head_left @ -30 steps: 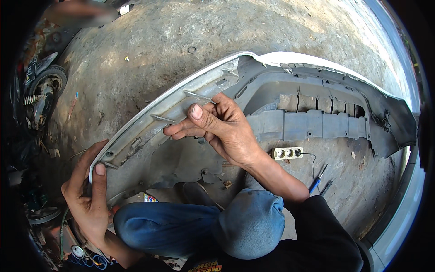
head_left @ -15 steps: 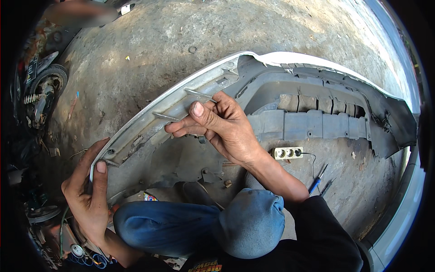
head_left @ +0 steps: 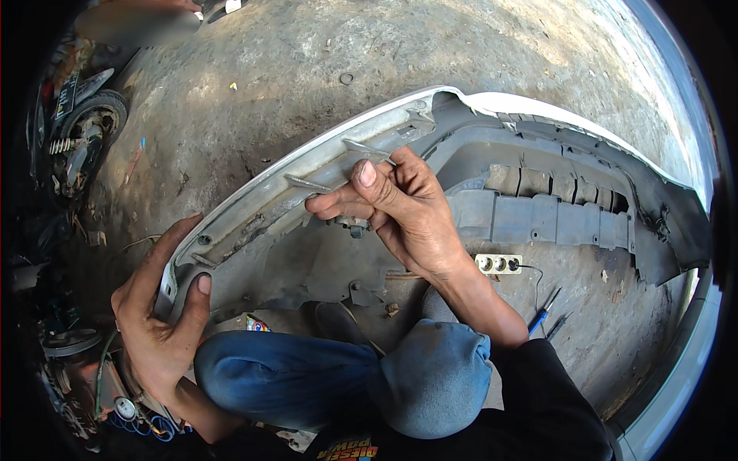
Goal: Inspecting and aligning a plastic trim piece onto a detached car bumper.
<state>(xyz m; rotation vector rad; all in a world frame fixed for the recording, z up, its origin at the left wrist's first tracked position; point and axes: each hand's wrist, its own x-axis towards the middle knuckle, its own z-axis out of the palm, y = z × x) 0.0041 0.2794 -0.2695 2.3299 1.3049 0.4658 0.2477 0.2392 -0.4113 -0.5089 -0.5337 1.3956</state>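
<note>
A long car bumper (head_left: 530,215), white outside with a bare grey inner side facing me, stretches from my left knee to the far right. At its left end, my left hand (head_left: 163,307) wraps the edge, fingers along the outer face and thumb on the inner side. My right hand (head_left: 407,211) is closed at the inner edge of the same end, next to the small ribs, its thumb raised and fingers curled. Part of those fingers is hidden by the hand itself, so a small thing in them cannot be ruled out.
A white power strip (head_left: 498,264) with a plugged-in black cord lies right of my knee, near a blue-handled soldering iron (head_left: 543,313). A motorcycle wheel (head_left: 96,123) stands at left. A pale car panel (head_left: 676,369) borders the right. Concrete floor (head_left: 292,69) spreads beyond.
The bumper's left end and both hands sit slightly farther right in the view, as do the floor items. My left thumb has lifted a little off the bumper's edge.
</note>
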